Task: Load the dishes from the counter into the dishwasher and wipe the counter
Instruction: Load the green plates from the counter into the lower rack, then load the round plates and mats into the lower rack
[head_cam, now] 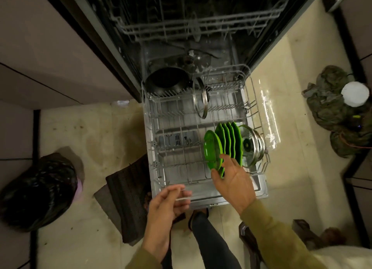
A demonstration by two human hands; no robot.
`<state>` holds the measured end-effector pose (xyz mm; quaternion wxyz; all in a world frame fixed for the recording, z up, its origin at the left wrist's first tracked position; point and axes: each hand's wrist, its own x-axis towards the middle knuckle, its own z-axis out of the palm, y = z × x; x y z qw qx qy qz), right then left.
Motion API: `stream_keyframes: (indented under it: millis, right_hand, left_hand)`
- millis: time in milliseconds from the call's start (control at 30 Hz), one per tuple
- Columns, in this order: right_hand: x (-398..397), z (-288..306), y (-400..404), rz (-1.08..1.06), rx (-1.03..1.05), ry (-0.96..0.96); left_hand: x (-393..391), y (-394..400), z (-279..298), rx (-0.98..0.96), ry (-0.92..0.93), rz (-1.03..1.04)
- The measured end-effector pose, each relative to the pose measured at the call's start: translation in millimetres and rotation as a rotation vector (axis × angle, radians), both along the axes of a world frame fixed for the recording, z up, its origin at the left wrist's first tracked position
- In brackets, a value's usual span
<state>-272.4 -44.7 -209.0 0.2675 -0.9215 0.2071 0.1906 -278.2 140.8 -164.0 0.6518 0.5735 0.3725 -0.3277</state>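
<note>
The dishwasher's lower rack (153, 131) is pulled out over the open door. Several green plates (227, 139) stand on edge at its right, with a small green plate (211, 147) nearest me. My right hand (231, 180) touches that small plate's lower edge, fingers spread. A glass lid with a steel rim (251, 145) leans behind the plates. Another lid (200, 99) stands upright mid-rack, and a black pan (167, 79) sits at the back left. My left hand (167, 206) hovers at the rack's front edge, fingers loosely curled and blurred, holding nothing I can see.
The upper rack (201, 25) sits inside the machine. A dark mat (126, 200) lies on the floor left of the door, a black rubbish bag (38, 190) further left. A crumpled cloth (332, 109) and a white round object (355, 94) lie at the right.
</note>
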Motion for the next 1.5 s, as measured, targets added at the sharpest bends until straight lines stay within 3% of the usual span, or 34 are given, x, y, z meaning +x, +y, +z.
stream_keyframes:
  millis: [167,367,600,867,1200,1500]
  right_hand:
    - [-5.1,114.3,27.2,0.099,0.081,-0.010]
    - [-5.2,235.2,45.6,0.164,0.153,-0.121]
    - [18.6,325.2,76.5,0.240,0.214,-0.350]
    - [53.8,367.6,159.1,0.394,0.219,-0.406]
    - [85.6,387.1,328.2,0.396,0.245,-0.383]
    - [115.2,404.4,423.9,0.394,0.214,-0.395]
  left_hand:
    - [23.6,4.6,100.1,0.045,-0.192,-0.067]
    - [22.2,25.0,196.9,0.383,-0.527,-0.336]
    - [12.9,62.3,271.1,0.507,-0.662,-0.186]
    - [24.5,146.0,305.7,0.542,-0.702,0.005]
    - [45.7,322.5,319.7,0.569,-0.742,0.153]
    - [57.5,420.4,320.7,0.542,-0.701,0.213]
